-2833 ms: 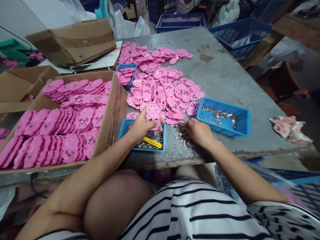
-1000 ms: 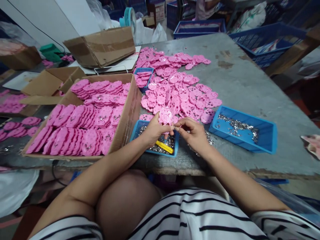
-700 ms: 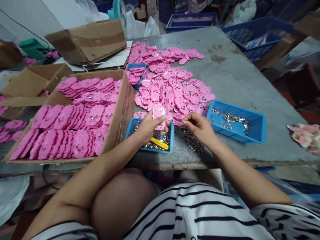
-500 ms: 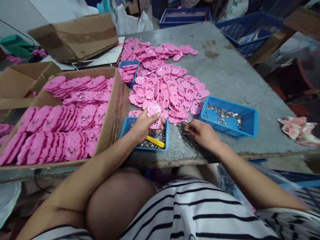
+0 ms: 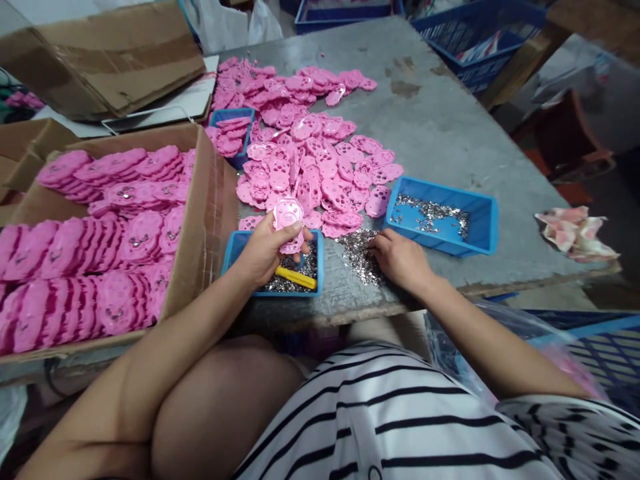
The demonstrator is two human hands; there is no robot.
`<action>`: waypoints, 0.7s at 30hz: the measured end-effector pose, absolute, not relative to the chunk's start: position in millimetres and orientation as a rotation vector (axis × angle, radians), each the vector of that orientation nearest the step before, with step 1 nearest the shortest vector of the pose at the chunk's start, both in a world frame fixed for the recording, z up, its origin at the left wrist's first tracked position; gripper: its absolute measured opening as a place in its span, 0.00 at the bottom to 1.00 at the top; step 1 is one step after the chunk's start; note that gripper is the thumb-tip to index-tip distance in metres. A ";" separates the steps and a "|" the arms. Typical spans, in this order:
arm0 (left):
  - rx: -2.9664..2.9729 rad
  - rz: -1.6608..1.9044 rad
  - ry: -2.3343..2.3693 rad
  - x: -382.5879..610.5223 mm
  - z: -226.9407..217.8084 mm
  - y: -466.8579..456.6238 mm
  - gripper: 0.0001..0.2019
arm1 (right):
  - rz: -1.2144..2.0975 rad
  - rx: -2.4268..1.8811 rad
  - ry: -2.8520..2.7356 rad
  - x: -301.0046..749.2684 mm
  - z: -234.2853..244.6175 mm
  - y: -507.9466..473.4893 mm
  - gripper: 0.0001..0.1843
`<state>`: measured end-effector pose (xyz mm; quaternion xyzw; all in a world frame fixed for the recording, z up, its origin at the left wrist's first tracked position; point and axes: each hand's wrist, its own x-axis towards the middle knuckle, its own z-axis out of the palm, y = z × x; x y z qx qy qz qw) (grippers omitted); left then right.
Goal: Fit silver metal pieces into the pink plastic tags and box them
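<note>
Clamps the fingers of the left hand [image 5: 260,252] on a pink piece [image 5: 289,215], thumb over its face; bunches those of the right hand [image 5: 401,261] at the side of a loose pile of metal bits [image 5: 357,259], too hidden to tell whether pinching one or only touching. Holds the piece above a near blue tray [image 5: 321,265], so hiding much of it from view, with more metal bits inside and a yellow bar [image 5: 296,277] slanting across them. Faces, just beyond both hands, a wide heap of pink pieces [image 5: 320,167], spread far back over the grey worktop [image 5: 450,133] and around a small blue tray [image 5: 249,133] with similar pieces in it. Has close on the left a cardboard box [image 5: 215,193], packed with rows of stacked pink pieces, walling off that side; behind it, a second, tilted carton [image 5: 115,60] on a white board [image 5: 201,99]. Has just beside the right hand a longer blue tray [image 5: 480,230] with scattered metal bits, and farther right, near the corner, a crumpled cloth [image 5: 575,233]. Stretches both forearms forward over the near edge, the left slanting past the box; tips the left palm upward beneath the piece, and turns the right palm down, low over the worktop.
</note>
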<state>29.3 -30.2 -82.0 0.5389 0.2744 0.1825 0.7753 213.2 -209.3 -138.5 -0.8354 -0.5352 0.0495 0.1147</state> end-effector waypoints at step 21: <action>1.191 0.375 0.610 25.5 -81.3 -28.8 0.18 | 0.302 -2.307 -1.457 207.2 -140.6 -202.3 0.09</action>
